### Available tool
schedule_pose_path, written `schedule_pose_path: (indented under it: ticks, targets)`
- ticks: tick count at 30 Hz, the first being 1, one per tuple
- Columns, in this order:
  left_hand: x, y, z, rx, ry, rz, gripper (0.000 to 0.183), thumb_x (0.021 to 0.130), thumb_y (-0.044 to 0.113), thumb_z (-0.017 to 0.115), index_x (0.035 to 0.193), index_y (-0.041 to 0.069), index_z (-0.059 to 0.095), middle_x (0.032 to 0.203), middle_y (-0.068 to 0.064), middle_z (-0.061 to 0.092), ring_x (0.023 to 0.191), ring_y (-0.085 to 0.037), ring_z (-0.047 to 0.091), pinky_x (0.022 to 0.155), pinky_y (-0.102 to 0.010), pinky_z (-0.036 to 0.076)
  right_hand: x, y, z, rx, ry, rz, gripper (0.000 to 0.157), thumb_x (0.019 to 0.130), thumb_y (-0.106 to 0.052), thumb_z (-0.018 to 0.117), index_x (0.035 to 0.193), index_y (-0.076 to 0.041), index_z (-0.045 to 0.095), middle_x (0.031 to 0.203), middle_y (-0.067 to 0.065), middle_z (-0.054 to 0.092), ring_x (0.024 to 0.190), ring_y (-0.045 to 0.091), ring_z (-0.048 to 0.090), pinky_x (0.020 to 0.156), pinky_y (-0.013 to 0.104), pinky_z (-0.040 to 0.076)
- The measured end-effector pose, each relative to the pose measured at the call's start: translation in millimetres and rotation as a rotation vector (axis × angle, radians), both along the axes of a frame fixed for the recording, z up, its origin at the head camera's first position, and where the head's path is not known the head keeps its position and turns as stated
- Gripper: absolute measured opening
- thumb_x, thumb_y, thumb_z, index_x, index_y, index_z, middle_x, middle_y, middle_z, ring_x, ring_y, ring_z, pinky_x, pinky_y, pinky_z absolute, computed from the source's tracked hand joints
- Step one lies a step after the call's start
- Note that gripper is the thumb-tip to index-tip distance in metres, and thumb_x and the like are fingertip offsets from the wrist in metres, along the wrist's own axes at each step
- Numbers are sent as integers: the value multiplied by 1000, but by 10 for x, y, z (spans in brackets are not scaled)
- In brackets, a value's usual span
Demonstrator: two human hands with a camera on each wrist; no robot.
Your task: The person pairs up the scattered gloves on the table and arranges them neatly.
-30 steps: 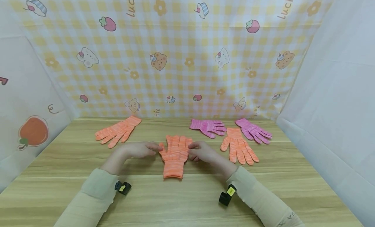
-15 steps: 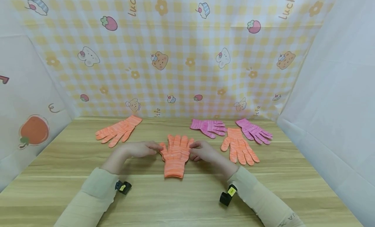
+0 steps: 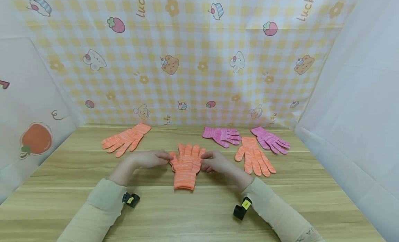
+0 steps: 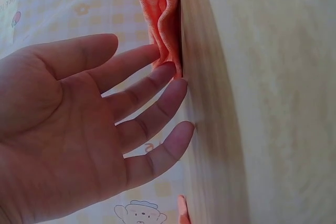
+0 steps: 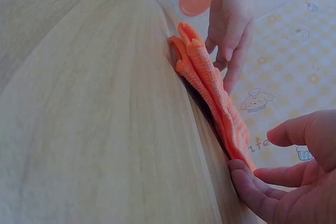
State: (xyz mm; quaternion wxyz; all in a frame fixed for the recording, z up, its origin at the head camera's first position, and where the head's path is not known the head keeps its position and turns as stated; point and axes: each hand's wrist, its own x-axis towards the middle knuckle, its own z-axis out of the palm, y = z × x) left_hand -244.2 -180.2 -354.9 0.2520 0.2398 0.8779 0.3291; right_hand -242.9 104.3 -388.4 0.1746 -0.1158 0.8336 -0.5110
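Note:
Two orange knitted gloves (image 3: 184, 179) lie stacked at the middle of the table, fingers pointing away and cuffs toward me. Their layered edge shows in the right wrist view. My left hand (image 3: 152, 159) touches the glove's thumb side with its fingertips. In the left wrist view its fingers (image 4: 147, 116) are spread and nearly straight, the thumb apart from the glove. On the opposite side, my right hand (image 3: 216, 161) touches the gloves' outer edge. Its index and other fingertips (image 5: 245, 179) meet that edge, slightly bent, while the thumb stands away.
One orange glove (image 3: 126, 139) lies at the back left. Another orange glove (image 3: 251, 155) is at the right, close to two pink gloves, one sideways (image 3: 219, 135) and one slanted (image 3: 268, 139). A patterned cloth (image 3: 199, 86) rises behind the wooden table (image 3: 187, 217).
The stacked gloves have shifted very slightly, and their fingers look a little more spread than a second ago. Both hands keep nearly the same places. The other gloves lie as before.

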Motion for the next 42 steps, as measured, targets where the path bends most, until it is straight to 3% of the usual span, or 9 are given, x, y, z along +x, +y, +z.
schedule_pose_path:
  ticks: [5, 9, 12, 15, 21, 26, 31, 37, 42]
  targets:
    - [-4, -10, -20, 30, 35, 36, 40, 100, 14, 45, 136, -3, 50, 139, -23, 41, 131, -42, 33, 106, -54, 28, 4, 5, 5, -19, -1, 23, 38, 97, -12, 57, 130, 6, 52, 122, 18, 58, 80, 20, 65, 69, 32, 55]
    - [-5, -15, -10, 35, 46, 73, 40, 100, 15, 45, 135, -5, 49, 137, -24, 44, 127, -39, 40, 101, -51, 36, 2, 2, 9, -3, 32, 45, 38, 96, -13, 58, 130, 4, 53, 124, 19, 56, 78, 20, 65, 67, 31, 55]
    - [-14, -12, -3, 46, 17, 101, 40, 101, 15, 44, 135, -5, 48, 125, -21, 52, 108, -32, 52, 88, -44, 45, 16, 0, 32, 63, 109, 81, 37, 96, -16, 59, 129, 0, 56, 121, 16, 56, 84, 20, 64, 70, 32, 54]
    - [-21, -9, -1, 68, -24, 108, 40, 101, 14, 44, 135, -5, 47, 113, -17, 55, 87, -26, 52, 75, -38, 45, 42, -9, 56, 155, 227, 149, 34, 95, -18, 60, 126, -4, 60, 120, 12, 58, 96, 21, 61, 77, 35, 51]
    - [-25, -5, -8, 31, 3, 70, 40, 101, 17, 47, 133, -6, 52, 134, -22, 49, 110, -28, 51, 88, -42, 45, 161, -76, 115, 254, 392, 297, 30, 96, -21, 60, 124, -10, 63, 117, 6, 58, 103, 23, 56, 85, 40, 48]
    - [-22, -9, -14, -23, 31, 37, 40, 100, 20, 47, 131, -5, 55, 133, -23, 46, 119, -36, 45, 95, -49, 41, 265, -133, 110, 380, 503, 438, 31, 96, -30, 60, 125, -21, 64, 135, 3, 50, 120, 22, 47, 97, 40, 42]
    - [-18, -6, -10, -41, 37, 44, 36, 100, 21, 49, 127, 1, 60, 129, -17, 49, 120, -35, 44, 97, -50, 38, 348, -148, 88, 460, 603, 600, 35, 96, -29, 60, 129, -23, 62, 146, 4, 42, 134, 24, 35, 108, 42, 29]
    - [-23, 7, 10, -60, 71, 42, 31, 99, 23, 49, 117, 6, 67, 121, -13, 53, 112, -30, 48, 94, -49, 39, 399, -128, 74, 469, 622, 679, 36, 96, -31, 59, 131, -23, 61, 148, 3, 40, 137, 22, 31, 111, 40, 25]
    - [-13, 6, 0, -8, 114, 116, 36, 99, 24, 49, 122, -1, 63, 121, -16, 52, 115, -34, 47, 95, -51, 39, 430, -117, 68, 467, 615, 703, 38, 96, -31, 60, 133, -21, 60, 150, 4, 37, 138, 24, 29, 112, 39, 22]
